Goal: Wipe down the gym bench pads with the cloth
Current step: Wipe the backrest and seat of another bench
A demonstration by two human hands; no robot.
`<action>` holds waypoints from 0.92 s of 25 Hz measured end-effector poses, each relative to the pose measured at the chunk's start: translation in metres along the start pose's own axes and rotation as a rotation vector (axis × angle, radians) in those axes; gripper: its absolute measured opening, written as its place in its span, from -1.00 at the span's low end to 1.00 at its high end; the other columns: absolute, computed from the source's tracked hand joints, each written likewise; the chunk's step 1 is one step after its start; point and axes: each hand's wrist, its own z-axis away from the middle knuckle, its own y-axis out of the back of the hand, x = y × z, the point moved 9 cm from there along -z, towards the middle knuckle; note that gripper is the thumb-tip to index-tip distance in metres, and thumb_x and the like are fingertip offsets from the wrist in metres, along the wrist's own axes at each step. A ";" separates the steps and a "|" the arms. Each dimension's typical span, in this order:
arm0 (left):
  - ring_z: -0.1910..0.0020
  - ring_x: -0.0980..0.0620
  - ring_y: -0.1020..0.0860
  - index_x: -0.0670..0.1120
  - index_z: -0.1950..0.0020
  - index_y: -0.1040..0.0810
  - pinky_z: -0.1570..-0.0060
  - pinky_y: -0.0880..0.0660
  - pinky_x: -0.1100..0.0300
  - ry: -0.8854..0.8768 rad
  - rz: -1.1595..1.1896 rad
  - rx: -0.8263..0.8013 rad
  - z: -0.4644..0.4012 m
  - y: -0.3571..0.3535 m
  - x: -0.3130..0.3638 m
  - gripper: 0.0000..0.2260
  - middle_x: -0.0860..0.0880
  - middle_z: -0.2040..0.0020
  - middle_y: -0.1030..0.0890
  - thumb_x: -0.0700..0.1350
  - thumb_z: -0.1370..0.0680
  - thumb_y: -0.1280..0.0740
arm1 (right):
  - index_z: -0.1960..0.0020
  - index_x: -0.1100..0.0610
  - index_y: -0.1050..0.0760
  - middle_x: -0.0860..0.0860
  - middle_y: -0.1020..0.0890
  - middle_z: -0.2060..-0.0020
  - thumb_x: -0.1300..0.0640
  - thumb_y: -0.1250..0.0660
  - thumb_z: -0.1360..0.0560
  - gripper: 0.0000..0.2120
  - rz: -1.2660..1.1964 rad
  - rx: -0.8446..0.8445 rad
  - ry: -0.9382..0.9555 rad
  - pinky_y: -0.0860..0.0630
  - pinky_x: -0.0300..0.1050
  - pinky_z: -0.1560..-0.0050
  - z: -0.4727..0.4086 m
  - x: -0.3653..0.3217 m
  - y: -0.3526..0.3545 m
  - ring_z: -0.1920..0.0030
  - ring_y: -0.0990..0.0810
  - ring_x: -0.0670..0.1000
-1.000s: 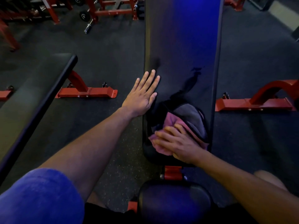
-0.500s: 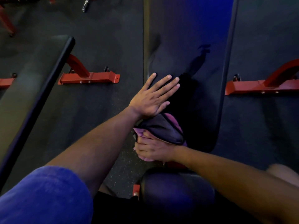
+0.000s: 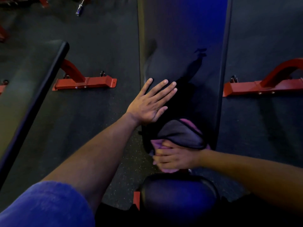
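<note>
Gym: padded benches (image 3: 180,38), rubber flooring (image 3: 101,46)

- Dim gym, blue light glowing on the far bench pad (image 3: 193,22).
- Dark arm shadow slants across the pad's middle.
- Right hand (image 3: 175,157) slightly smeared with motion blur.
- Wide-angle bending at the edges; corners murky.

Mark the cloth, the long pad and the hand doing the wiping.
cloth (image 3: 180,135), head view, on its grey upper fold.
long pad (image 3: 183,40), head view, on its bare top surface.
right hand (image 3: 175,158), head view, on its back, gripping the cloth.
</note>
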 end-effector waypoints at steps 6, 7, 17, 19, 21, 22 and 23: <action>-0.69 -0.06 -0.05 -0.07 -0.69 -0.14 -0.61 -0.03 -0.26 -0.012 0.002 -0.010 0.000 -0.005 -0.003 -0.45 -0.02 -0.70 -0.12 0.07 -0.72 -0.03 | -0.32 0.14 -0.57 0.07 -0.57 -0.32 0.05 -0.30 -0.65 -0.70 0.078 -0.144 -0.074 0.12 0.14 -0.62 -0.059 -0.006 -0.028 -0.43 -0.45 0.19; -0.69 -0.06 -0.06 -0.07 -0.69 -0.14 -0.61 -0.03 -0.25 -0.011 0.010 -0.010 0.000 -0.005 -0.003 -0.45 -0.03 -0.70 -0.12 0.07 -0.71 -0.03 | -0.37 0.17 -0.56 0.11 -0.56 -0.39 0.10 -0.28 -0.68 -0.69 0.046 -0.066 -0.041 0.07 0.13 -0.63 -0.030 -0.006 -0.019 -0.48 -0.43 0.22; -0.68 -0.06 -0.06 -0.05 -0.70 -0.14 -0.61 -0.02 -0.25 0.006 -0.026 -0.035 0.001 -0.005 0.001 -0.43 -0.03 -0.70 -0.11 0.08 -0.70 -0.10 | -0.28 0.08 -0.62 0.01 -0.63 -0.28 0.15 -0.17 -0.66 -0.69 0.035 0.028 -0.175 -0.13 0.19 -0.53 0.011 -0.002 0.005 -0.37 -0.41 0.14; -0.69 -0.07 -0.05 -0.05 -0.69 -0.14 -0.61 -0.03 -0.25 -0.002 -0.046 -0.040 0.000 -0.006 0.001 -0.42 -0.04 -0.70 -0.11 0.08 -0.69 -0.11 | -0.28 0.10 -0.55 0.04 -0.57 -0.27 0.14 -0.22 -0.59 -0.70 -0.086 -0.092 -0.163 -0.22 0.21 -0.48 -0.014 0.001 0.002 -0.36 -0.41 0.16; -0.69 -0.07 -0.05 -0.06 -0.69 -0.15 -0.61 -0.02 -0.25 -0.009 -0.066 -0.059 -0.002 -0.006 0.000 -0.43 -0.04 -0.70 -0.11 0.08 -0.69 -0.10 | -0.28 0.16 -0.51 0.10 -0.55 -0.25 0.17 -0.17 -0.56 -0.67 -0.206 -0.164 -0.179 -0.29 0.19 -0.43 -0.029 0.007 0.008 -0.32 -0.42 0.19; -0.69 -0.07 -0.05 -0.06 -0.69 -0.14 -0.61 -0.02 -0.25 -0.009 -0.069 -0.073 -0.003 -0.006 0.000 -0.43 -0.04 -0.70 -0.10 0.08 -0.70 -0.09 | -0.28 0.17 -0.52 0.10 -0.56 -0.24 0.17 -0.19 -0.54 -0.66 -0.236 -0.187 -0.204 -0.32 0.17 -0.40 -0.032 0.009 0.012 -0.29 -0.43 0.18; -0.69 -0.07 -0.03 -0.06 -0.70 -0.13 -0.61 -0.02 -0.25 -0.008 -0.069 -0.095 -0.004 -0.005 0.002 -0.42 -0.04 -0.71 -0.08 0.08 -0.70 -0.09 | -0.27 0.14 -0.52 0.08 -0.57 -0.21 0.16 -0.24 -0.52 -0.67 -0.249 -0.221 -0.241 -0.35 0.15 -0.35 -0.034 0.010 0.017 -0.26 -0.43 0.16</action>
